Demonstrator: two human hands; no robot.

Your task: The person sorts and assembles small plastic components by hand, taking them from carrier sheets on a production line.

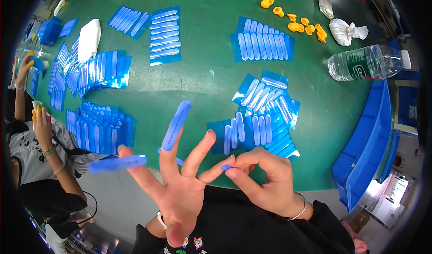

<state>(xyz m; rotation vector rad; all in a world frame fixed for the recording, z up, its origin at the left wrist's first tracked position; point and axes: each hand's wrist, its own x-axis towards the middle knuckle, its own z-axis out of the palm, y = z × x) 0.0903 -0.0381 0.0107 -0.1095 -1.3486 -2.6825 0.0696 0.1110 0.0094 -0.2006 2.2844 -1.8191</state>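
Note:
My left hand (182, 193) is held palm up with its fingers spread. One blue round-ended strip (176, 125) clings to a fingertip and points away from me. Another blue strip (118, 164) lies across the tip of a neighbouring finger, and part of a further blue piece shows behind the fingers. At the little finger's tip, my right hand (270, 182) pinches a blue strip (226, 167), of which only a short end is visible. Just beyond, blue sheets bearing rows of strips (281, 139) overlap on the green table (198, 83).
More strip sheets (101, 128) are heaped at left, with others farther back. Yellow finger cots (296, 27), a white tied bundle (346, 31) and a water bottle (360, 65) occupy the right, above a blue bin (366, 146). A co-worker's hand (42, 128) is at far left.

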